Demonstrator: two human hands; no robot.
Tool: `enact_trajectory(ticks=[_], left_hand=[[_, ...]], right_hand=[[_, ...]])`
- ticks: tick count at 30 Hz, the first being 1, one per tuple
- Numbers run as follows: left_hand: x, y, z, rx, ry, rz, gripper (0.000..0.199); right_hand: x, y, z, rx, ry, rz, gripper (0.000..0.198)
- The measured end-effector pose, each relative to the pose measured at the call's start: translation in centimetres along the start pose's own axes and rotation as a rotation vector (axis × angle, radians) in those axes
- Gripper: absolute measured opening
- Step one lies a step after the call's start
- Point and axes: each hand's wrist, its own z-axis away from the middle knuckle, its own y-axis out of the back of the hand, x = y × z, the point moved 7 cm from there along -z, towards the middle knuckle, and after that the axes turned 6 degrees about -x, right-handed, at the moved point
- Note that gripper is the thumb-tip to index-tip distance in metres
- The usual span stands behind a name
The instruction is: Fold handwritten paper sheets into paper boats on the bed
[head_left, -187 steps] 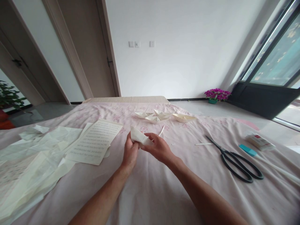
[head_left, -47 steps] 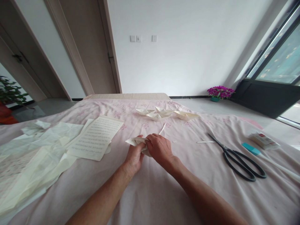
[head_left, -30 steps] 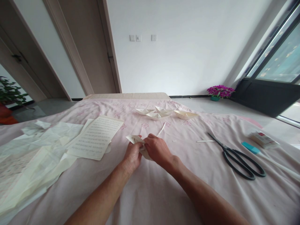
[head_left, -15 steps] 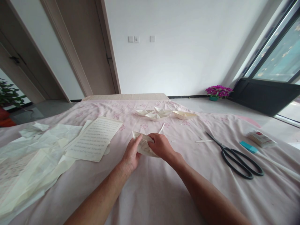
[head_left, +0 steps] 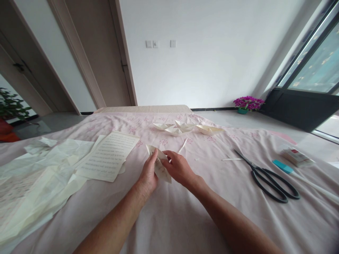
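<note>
Between my two hands is a small folded piece of cream paper [head_left: 162, 172] with faint print, held tilted above the cloth. My left hand [head_left: 149, 171] grips its left side, thumb on the face towards me. From the right, my right hand [head_left: 180, 166] is closed on the paper's upper right edge, its fingertips partly hidden behind the sheet. Beyond the hands stand several folded paper boats [head_left: 178, 130], with a yellower boat [head_left: 210, 129] at their right end. A thin paper strip [head_left: 182, 145] lies just past my right hand.
Printed sheets [head_left: 108, 155] and crumpled papers [head_left: 53, 165] spread over the left of the pink cloth [head_left: 185, 218]. To the right lie black-handled scissors [head_left: 265, 176], paper scraps [head_left: 231, 159], a blue-tipped white tool [head_left: 283, 166] and a small packet [head_left: 296, 157].
The folded paper has turned in my hands, its lower right corner swinging down and left. My right hand has shifted slightly left. The boats and scissors stay put.
</note>
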Motion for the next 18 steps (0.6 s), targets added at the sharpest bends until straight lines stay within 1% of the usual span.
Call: enact_trajectory(ticks=[3,7,11,13,18], left_hand=[[0.2,-0.3,0.3,0.01,0.002,0.015,0.04],[0.3,-0.8,0.7,0.027,0.03,0.048,0.04],[0.4,-0.4,0.8,0.109,0.049,0.077,0.035],[0.6,-0.2,0.6,0.112,0.033,0.088,0.031],[0.5,0.2,0.1,0.117,0.054,0.133,0.022]], right_hand=[[-0.1,-0.5,0.1,-0.013,-0.014,-0.035,0.026],[0.1,-1.2,0.0,-0.039,-0.02,-0.027,0.022],[0.2,-1.8,0.1,-0.065,-0.027,0.028,0.016],[0.2,-1.9,0.2,-0.07,-0.027,0.045,0.015],[0.7,-1.9,0.0,-0.077,-0.054,0.019,0.026]])
